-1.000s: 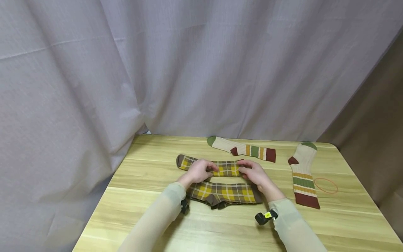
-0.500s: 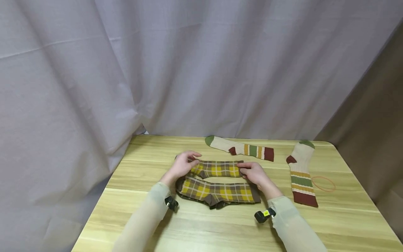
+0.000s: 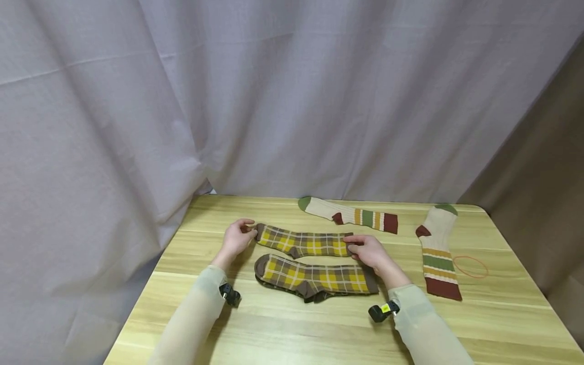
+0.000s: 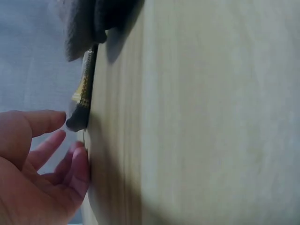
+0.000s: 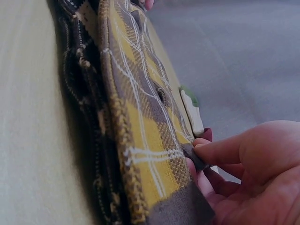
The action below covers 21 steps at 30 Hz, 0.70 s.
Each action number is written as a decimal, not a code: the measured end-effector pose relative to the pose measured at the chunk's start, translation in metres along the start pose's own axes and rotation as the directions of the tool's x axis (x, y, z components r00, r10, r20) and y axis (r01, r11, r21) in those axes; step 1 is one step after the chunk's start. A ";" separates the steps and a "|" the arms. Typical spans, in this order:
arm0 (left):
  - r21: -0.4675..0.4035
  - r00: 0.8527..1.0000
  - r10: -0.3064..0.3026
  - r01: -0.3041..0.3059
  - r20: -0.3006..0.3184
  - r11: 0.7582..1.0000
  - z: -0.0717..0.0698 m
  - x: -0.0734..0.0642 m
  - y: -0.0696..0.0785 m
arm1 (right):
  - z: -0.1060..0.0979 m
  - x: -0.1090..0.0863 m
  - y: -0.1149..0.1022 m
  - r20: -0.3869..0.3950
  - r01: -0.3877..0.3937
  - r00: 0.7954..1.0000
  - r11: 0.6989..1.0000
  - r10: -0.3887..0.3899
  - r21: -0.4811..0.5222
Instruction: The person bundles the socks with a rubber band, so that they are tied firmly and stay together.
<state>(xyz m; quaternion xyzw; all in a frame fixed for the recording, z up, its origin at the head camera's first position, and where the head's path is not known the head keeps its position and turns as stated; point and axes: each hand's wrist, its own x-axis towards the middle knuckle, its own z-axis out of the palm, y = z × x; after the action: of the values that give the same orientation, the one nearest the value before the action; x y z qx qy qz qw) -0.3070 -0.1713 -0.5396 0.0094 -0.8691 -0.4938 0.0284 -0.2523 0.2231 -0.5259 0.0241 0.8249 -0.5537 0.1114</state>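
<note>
Two yellow-and-brown plaid socks lie crosswise in the head view, toes left. My right hand [image 3: 369, 252] pinches the brown cuff of the farther plaid sock [image 3: 315, 244]; in the right wrist view the thumb is on top of that cuff [image 5: 194, 157]. Beside its toe is my left hand [image 3: 237, 237], thumb and fingers loosely spread. In the left wrist view, the dark toe [image 4: 78, 117] sits just past the thumb tip, with nothing held. The nearer plaid sock [image 3: 328, 279] lies in front, a darker layer showing under its lower edge.
A cream sock with green toe and striped leg [image 3: 351, 212] lies at the back of the wooden table [image 3: 292, 329]. Another such striped sock [image 3: 440, 253] lies at the right, beside a thin orange loop [image 3: 471, 267]. Grey curtain [image 3: 292, 101] hangs behind the table.
My left hand has slid leftward along the farther plaid sock, from its middle to beyond its toe, uncovering it. My right hand has stayed at the cuff.
</note>
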 end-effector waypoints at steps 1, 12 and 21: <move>0.001 1.000 -0.005 0.005 0.009 1.000 0.000 0.000 0.000 | 0.000 0.000 0.000 0.000 0.000 1.000 1.000 0.000 0.001; 0.040 1.000 -0.013 0.013 0.005 0.999 0.004 0.001 -0.001 | 0.003 0.001 0.003 0.000 0.021 1.000 1.000 -0.021 -0.024; 0.000 0.999 -0.045 0.045 0.011 0.999 0.002 0.000 0.000 | 0.001 0.003 0.006 0.002 0.029 1.000 0.999 -0.029 -0.028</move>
<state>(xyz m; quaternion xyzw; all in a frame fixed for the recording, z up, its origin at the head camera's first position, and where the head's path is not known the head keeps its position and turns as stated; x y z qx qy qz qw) -0.3073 -0.1696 -0.5409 0.0261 -0.8686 -0.4946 0.0126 -0.2544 0.2245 -0.5326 0.0100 0.8329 -0.5435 0.1041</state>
